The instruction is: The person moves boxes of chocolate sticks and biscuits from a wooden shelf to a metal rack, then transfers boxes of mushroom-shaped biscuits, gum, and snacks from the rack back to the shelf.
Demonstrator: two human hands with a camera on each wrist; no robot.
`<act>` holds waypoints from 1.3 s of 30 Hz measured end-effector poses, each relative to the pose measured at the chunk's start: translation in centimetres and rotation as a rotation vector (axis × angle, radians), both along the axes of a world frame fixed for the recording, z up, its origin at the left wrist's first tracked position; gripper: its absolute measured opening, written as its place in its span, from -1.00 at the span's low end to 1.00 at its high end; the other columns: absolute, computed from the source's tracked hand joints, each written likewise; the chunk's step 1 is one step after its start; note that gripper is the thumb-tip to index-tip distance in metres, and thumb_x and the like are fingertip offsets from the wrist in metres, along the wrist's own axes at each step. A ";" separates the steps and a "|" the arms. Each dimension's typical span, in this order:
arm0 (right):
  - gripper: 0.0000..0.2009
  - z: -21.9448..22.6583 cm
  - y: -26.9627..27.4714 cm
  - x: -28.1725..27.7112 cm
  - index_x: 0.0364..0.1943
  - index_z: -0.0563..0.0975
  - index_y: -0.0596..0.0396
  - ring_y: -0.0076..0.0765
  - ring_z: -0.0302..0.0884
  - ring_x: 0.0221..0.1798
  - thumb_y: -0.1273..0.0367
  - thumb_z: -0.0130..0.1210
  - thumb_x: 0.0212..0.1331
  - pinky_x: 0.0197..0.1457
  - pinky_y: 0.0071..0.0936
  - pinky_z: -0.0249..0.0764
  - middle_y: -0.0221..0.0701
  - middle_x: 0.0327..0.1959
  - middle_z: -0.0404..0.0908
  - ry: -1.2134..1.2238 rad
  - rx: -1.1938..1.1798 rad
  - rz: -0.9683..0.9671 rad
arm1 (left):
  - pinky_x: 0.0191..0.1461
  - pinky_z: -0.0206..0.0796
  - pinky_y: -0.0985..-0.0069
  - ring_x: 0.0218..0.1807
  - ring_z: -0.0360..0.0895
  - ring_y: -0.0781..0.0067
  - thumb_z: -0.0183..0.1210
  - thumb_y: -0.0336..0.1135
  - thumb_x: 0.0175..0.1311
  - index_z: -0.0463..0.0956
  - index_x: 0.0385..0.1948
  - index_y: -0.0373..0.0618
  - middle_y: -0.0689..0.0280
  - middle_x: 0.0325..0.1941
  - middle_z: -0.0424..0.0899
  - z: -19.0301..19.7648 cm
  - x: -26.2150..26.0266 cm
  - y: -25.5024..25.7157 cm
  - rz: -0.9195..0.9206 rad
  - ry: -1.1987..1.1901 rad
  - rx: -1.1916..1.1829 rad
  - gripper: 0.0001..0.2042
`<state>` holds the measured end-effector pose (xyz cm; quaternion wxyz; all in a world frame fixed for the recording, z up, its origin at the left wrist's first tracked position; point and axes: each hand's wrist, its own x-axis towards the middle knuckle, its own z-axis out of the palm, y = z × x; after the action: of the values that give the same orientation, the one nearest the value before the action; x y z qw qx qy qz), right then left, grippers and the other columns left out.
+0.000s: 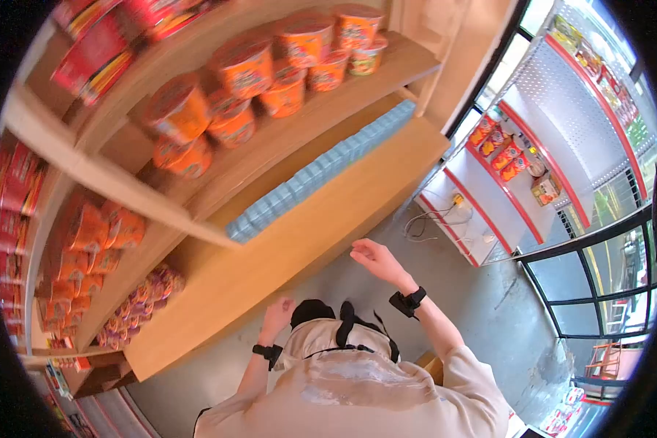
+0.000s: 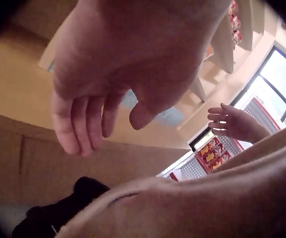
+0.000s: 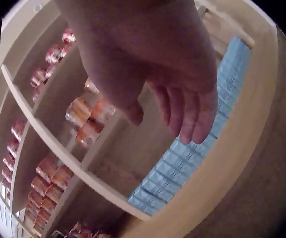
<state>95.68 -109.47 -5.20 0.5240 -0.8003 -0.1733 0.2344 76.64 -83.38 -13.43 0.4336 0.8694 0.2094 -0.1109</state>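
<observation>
My left hand (image 1: 278, 315) hangs low beside the shelf's front edge, holding nothing; in the left wrist view its fingers (image 2: 86, 124) hang loosely. Farther right, my right hand (image 1: 376, 259) is held out in front of the wooden shelf (image 1: 292, 270), its fingers relaxed and nothing in them. A long row of light blue packs (image 1: 321, 171) stands along the bottom shelf; in the right wrist view the blue packs (image 3: 165, 173) lie behind the right fingers (image 3: 190, 119). Orange instant noodle cups (image 1: 244, 69) stand stacked on the shelf above.
A wooden upright (image 1: 124, 179) divides the shelves; more orange cups (image 1: 73, 274) and purple-orange cups (image 1: 142, 303) stand left of it. At right is a white rack (image 1: 518, 197) with red edges and snack bags (image 1: 500, 150). A cable (image 1: 423, 223) lies near its base on the grey floor (image 1: 482, 306).
</observation>
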 end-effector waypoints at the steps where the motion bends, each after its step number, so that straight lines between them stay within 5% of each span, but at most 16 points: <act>1: -0.64 0.0 -1.5 1.4 -0.01 0.44 0.22 -0.46 0.56 -0.17 0.25 0.09 0.21 -0.08 -0.51 0.46 -0.32 -0.19 0.61 0.004 0.004 -0.018 | -0.10 0.44 0.36 -0.22 0.63 0.19 0.08 -0.13 0.21 0.54 -0.23 -0.21 0.09 -0.31 0.66 0.0 1.2 -1.3 -0.015 0.016 0.020 -0.69; 12: -0.57 0.5 -14.8 14.3 0.01 0.42 0.28 -0.23 0.54 -0.01 0.22 0.11 0.17 0.05 -0.40 0.41 -0.12 -0.09 0.58 -0.041 -0.003 -0.282 | -0.10 0.42 0.39 -0.20 0.61 0.20 0.10 -0.15 0.20 0.54 -0.25 -0.24 0.10 -0.28 0.65 -2.4 20.3 -11.7 -0.366 0.028 -0.057 -0.70; 20: -0.61 9.0 -25.7 26.6 -0.02 0.45 0.25 -0.28 0.56 -0.09 0.24 0.11 0.18 -0.01 -0.41 0.44 -0.20 -0.13 0.59 -0.244 -0.054 -0.331 | -0.11 0.43 0.39 -0.21 0.61 0.20 0.13 -0.21 0.18 0.54 -0.28 -0.30 0.07 -0.31 0.65 -2.4 34.4 -21.1 -0.385 -0.098 -0.222 -0.71; 26: -0.70 16.4 -32.0 31.5 -0.05 0.46 0.22 -0.45 0.56 -0.22 0.31 0.08 0.21 -0.12 -0.49 0.47 -0.29 -0.21 0.61 -0.384 -0.062 -0.463 | -0.11 0.43 0.37 -0.22 0.61 0.17 0.14 -0.21 0.17 0.54 -0.29 -0.30 0.07 -0.31 0.66 -1.1 38.6 -24.3 -0.450 -0.089 -0.112 -0.72; 32: -0.68 22.4 -37.0 35.6 -0.05 0.45 0.21 -0.53 0.53 -0.29 0.30 0.11 0.20 -0.20 -0.56 0.47 -0.36 -0.30 0.59 -0.549 -0.099 -0.237 | -0.07 0.42 0.36 -0.20 0.60 0.18 0.12 -0.21 0.18 0.54 -0.24 -0.27 0.08 -0.29 0.65 -1.6 39.9 -27.6 -0.307 -0.050 -0.057 -0.72; 35: -0.67 23.3 -39.9 38.3 -0.05 0.45 0.22 -0.48 0.55 -0.26 0.29 0.12 0.19 -0.20 -0.55 0.47 -0.32 -0.28 0.60 -0.562 -0.070 -0.186 | -0.09 0.43 0.36 -0.22 0.61 0.19 0.12 -0.21 0.18 0.55 -0.25 -0.26 0.09 -0.30 0.65 -1.1 40.6 -30.9 -0.267 -0.076 0.028 -0.73; 36: -0.62 24.1 -40.5 38.3 -0.02 0.47 0.22 -0.20 0.56 -0.12 0.23 0.08 0.17 -0.06 -0.38 0.45 -0.14 -0.18 0.59 -0.538 -0.073 -0.214 | -0.09 0.43 0.36 -0.22 0.61 0.19 0.12 -0.21 0.18 0.55 -0.25 -0.26 0.09 -0.30 0.65 -0.5 40.7 -32.4 -0.254 -0.074 0.030 -0.73; 39: -0.63 24.0 -43.4 40.3 -0.08 0.48 0.22 -0.30 0.57 -0.16 0.22 0.14 0.16 -0.11 -0.43 0.47 -0.21 -0.20 0.60 -0.629 -0.177 -0.163 | -0.13 0.44 0.38 -0.25 0.62 0.21 0.13 -0.23 0.18 0.55 -0.25 -0.26 0.11 -0.33 0.66 2.3 41.6 -37.9 -0.200 -0.166 0.001 -0.74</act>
<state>135.98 -152.90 18.77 0.3901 -0.8871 -0.2411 -0.0527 118.21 -121.31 -11.11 0.4358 0.8923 0.0852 -0.0811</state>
